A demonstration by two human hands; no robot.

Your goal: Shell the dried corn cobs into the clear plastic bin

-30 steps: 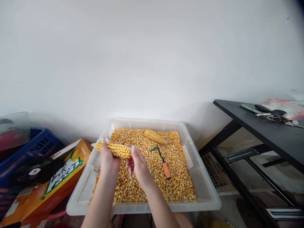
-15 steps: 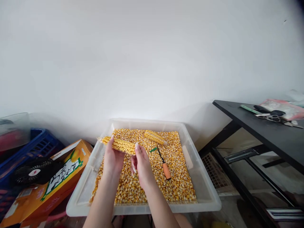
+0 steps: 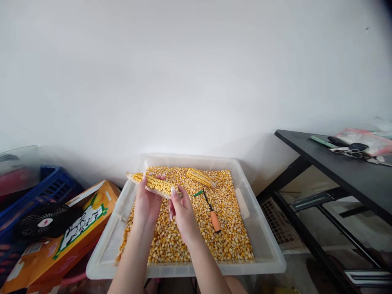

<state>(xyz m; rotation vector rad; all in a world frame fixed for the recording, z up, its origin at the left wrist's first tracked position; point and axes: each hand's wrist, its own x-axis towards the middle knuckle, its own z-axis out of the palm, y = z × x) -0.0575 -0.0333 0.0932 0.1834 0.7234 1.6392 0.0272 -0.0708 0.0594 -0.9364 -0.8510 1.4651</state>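
A partly stripped corn cob (image 3: 157, 184) lies across both my hands above a bed of loose corn kernels (image 3: 171, 245). My left hand (image 3: 148, 202) wraps around its left half from below, thumb on the near side. At the cob's right end, my right hand (image 3: 181, 208) grips with the thumb pressed on top and the fingers curled under. Along its lower side the pale core shows where kernels are gone. A second corn cob (image 3: 200, 178) rests on the kernels farther back. To the right of my hands lies a tool with an orange handle (image 3: 214, 221), dark shaft and green tip.
A translucent plastic bin (image 3: 263, 267) holds the kernels against a white wall (image 3: 196, 81). On the left are an orange carton (image 3: 92, 220), a black fan (image 3: 45, 222) and a blue crate (image 3: 50, 173). A black table (image 3: 309, 149) at right carries scissors (image 3: 349, 150).
The cob has turned in my hands, so a bare strip of core now shows along its lower side. My left fingertips now appear behind it. The second cob and the tool stay put.
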